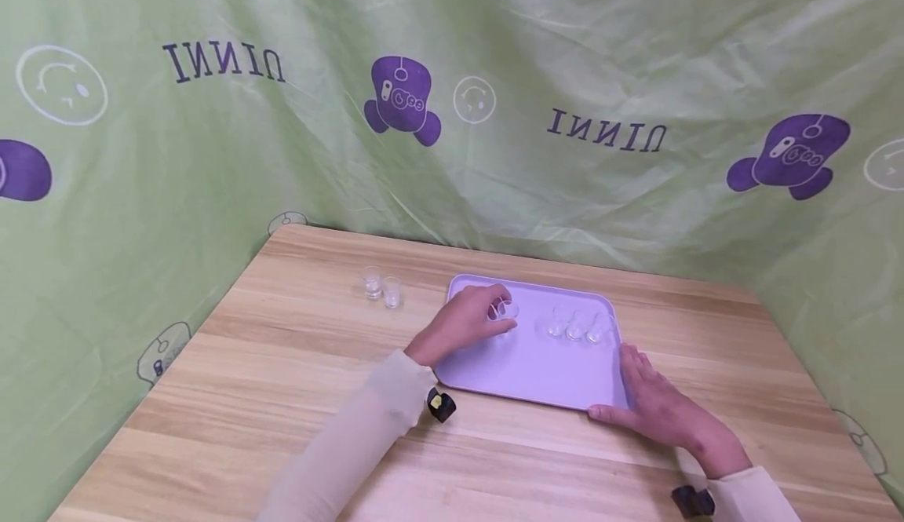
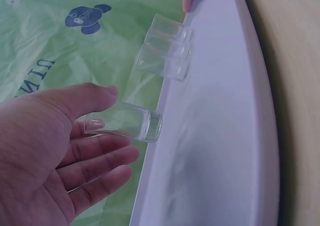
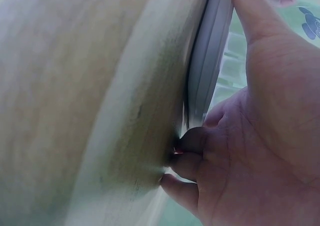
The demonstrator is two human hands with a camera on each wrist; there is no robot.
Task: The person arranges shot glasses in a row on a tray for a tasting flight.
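My left hand (image 1: 466,319) is over the left part of the purple tray (image 1: 533,369), holding a small clear glass (image 1: 507,310). In the left wrist view the thumb and index finger of the left hand (image 2: 75,146) pinch that glass (image 2: 135,122) near its rim, its thick base towards the tray (image 2: 215,110). Three similar glasses (image 1: 575,329) stand in a row on the tray's right side. My right hand (image 1: 660,404) rests at the tray's right edge near the front corner, thumb along the front rim and fingers along the side; the right wrist view shows its fingertips at the tabletop.
Two more clear glasses (image 1: 391,293) stand on the wooden table (image 1: 304,365), left of the tray. A green printed curtain (image 1: 494,192) hangs behind the table and at both sides. A black wrist device (image 1: 441,405) sits by the left sleeve, another (image 1: 692,501) by the right.
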